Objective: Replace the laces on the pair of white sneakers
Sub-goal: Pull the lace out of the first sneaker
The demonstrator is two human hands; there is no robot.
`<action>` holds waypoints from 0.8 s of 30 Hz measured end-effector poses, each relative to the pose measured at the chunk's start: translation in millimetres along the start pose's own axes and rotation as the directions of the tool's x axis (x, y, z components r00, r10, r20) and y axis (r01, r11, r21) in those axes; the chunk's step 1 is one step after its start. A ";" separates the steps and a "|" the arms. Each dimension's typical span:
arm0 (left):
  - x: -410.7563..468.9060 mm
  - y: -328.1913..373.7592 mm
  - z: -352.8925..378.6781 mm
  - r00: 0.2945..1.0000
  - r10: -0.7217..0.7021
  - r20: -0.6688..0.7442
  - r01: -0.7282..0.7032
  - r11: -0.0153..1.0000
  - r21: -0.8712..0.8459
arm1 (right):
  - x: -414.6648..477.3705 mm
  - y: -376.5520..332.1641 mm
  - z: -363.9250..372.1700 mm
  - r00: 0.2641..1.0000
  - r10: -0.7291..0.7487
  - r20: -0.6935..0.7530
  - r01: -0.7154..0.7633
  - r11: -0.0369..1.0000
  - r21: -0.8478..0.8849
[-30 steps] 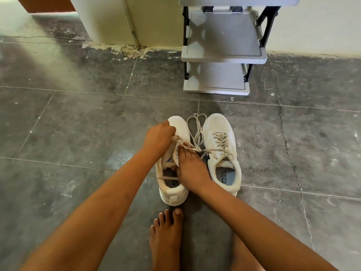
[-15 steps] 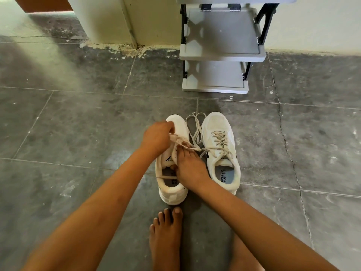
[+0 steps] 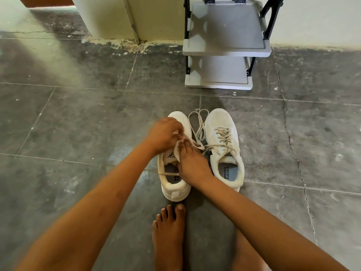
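As laid out on grey tiled floor [image 3: 78, 124], left to right.
- Left hand [image 3: 166, 133]: reaching over front half of left sneaker [image 3: 175, 190], fingers curled, pinching lace [image 3: 168, 174] near eyelets; motion-blurred.
- Left sneaker: white, toe pointing away, one lace strand across its opening.
- Bare foot [image 3: 168, 237]: just behind that heel, apart.
- Right hand [image 3: 192, 163]: on same shoe, fingers pressed together over tongue, gripping the upper.
- Loose lace loops: on floor between both toes.
- Right sneaker [image 3: 218, 118]: just beside, parallel, laced, "SPEED FLEXIBLE" on insole.
- Grey shelf rack [image 3: 224, 36]: against wall, well apart.
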State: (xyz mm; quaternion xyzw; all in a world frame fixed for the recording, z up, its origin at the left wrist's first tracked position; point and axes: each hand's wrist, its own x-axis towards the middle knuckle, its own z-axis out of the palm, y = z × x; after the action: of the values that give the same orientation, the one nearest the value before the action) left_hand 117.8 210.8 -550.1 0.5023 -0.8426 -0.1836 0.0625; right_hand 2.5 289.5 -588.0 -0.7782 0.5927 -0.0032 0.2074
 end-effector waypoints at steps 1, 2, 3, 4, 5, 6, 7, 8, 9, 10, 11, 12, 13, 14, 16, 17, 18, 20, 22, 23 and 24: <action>-1.7 10.4 4.6 0.999 0.011 -0.045 -0.015 0.997 -0.077 | 0.6 0.5 -0.4 1.000 -0.003 0.005 0.003 1.000 -0.017; -4.3 19.8 10.1 0.995 -0.030 -0.093 0.016 0.989 -0.146 | 0.0 0.2 -0.5 1.000 -0.006 0.017 0.007 0.999 -0.035; -5.3 25.1 13.7 0.980 -0.118 -0.161 0.085 0.976 -0.201 | -0.3 0.3 -0.9 1.000 -0.007 0.026 0.008 0.999 -0.044; -4.5 25.7 13.4 0.945 -0.239 -0.222 0.176 0.946 -0.271 | -0.8 0.1 -1.2 1.000 -0.004 0.028 0.005 0.999 -0.042; -1.8 22.7 9.3 0.895 -0.374 -0.242 0.262 0.882 -0.391 | -1.0 1.0 -2.0 1.000 -0.001 0.025 0.002 0.999 -0.035; 0.4 16.6 2.5 0.844 -0.496 -0.206 0.316 0.769 -0.555 | -0.8 0.8 -2.0 1.000 -0.003 0.022 0.003 1.000 -0.022; 3.4 9.8 -5.7 0.794 -0.591 -0.145 0.332 0.621 -0.710 | -0.4 1.3 -1.7 1.000 -0.007 0.019 0.007 1.000 -0.010; 7.7 2.0 -16.4 0.745 -0.659 -0.101 0.320 0.487 -0.813 | 0.1 1.8 -1.2 1.000 -0.013 0.012 0.013 1.000 0.000; 12.4 -4.7 -27.6 0.701 -0.709 -0.078 0.293 0.385 -0.875 | 0.0 2.4 -0.1 1.000 -0.016 0.005 0.016 1.000 0.007; 17.3 -10.4 -39.1 0.666 -0.743 -0.067 0.244 0.302 -0.922 | 0.0 2.6 -0.1 1.000 -0.020 0.001 0.020 1.000 0.018; 21.7 -13.8 -48.5 0.645 -0.762 -0.065 0.180 0.234 -0.956 | -0.8 3.5 -0.1 1.000 -0.024 0.003 0.024 0.999 0.036; 27.6 -17.1 -56.4 0.635 -0.768 -0.077 0.118 0.195 -0.974 | -1.1 4.7 -1.2 1.000 -0.027 0.013 0.026 0.998 0.057; 32.1 -20.4 -61.4 0.637 -0.763 -0.108 0.096 0.217 -0.971 | -1.4 6.4 -2.5 0.999 -0.032 0.031 0.029 0.996 0.081; 34.2 -22.8 -63.6 0.652 -0.743 -0.153 0.135 0.312 -0.940 | -1.8 7.5 -4.5 0.998 -0.035 0.052 0.029 0.993 0.111; 29.8 -27.3 -57.8 0.715 -0.667 -0.210 0.331 0.588 -0.738 | -1.4 9.5 -10.5 0.998 -0.028 0.061 0.015 0.978 0.207; 23.4 -27.5 -53.1 0.741 -0.639 -0.205 0.431 0.687 -0.585 | 0.2 10.1 -14.5 0.999 -0.013 0.039 0.003 0.964 0.266; 15.4 -26.4 -47.6 0.766 -0.619 -0.171 0.502 0.743 -0.442 | 2.3 11.2 -18.4 1.000 0.008 -0.001 -0.007 0.947 0.322; -1.5 -21.4 -34.5 0.821 -0.570 -0.028 0.553 0.807 -0.206 | 7.8 13.7 -26.1 0.993 0.049 -0.103 -0.005 0.920 0.392; -17.2 -14.5 -21.4 0.846 -0.517 0.132 0.526 0.849 -0.041 | 15.3 15.9 -32.8 0.983 0.059 -0.176 0.017 0.916 0.400; -23.6 -11.2 -15.4 0.846 -0.506 0.170 0.514 0.858 -0.003 | 19.5 18.2 -36.0 0.978 0.058 -0.199 0.026 0.918 0.395; -29.0 -8.6 -10.5 0.848 -0.502 0.173 0.507 0.862 0.015 | 23.6 20.7 -38.8 0.975 0.056 -0.213 0.031 0.922 0.387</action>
State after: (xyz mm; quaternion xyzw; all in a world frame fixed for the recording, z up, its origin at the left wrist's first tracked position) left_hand 142.1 229.7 -541.4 0.6873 -0.6804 -0.2489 -0.0524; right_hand -19.3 251.0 -565.0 -0.7127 0.6046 -0.2054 0.2903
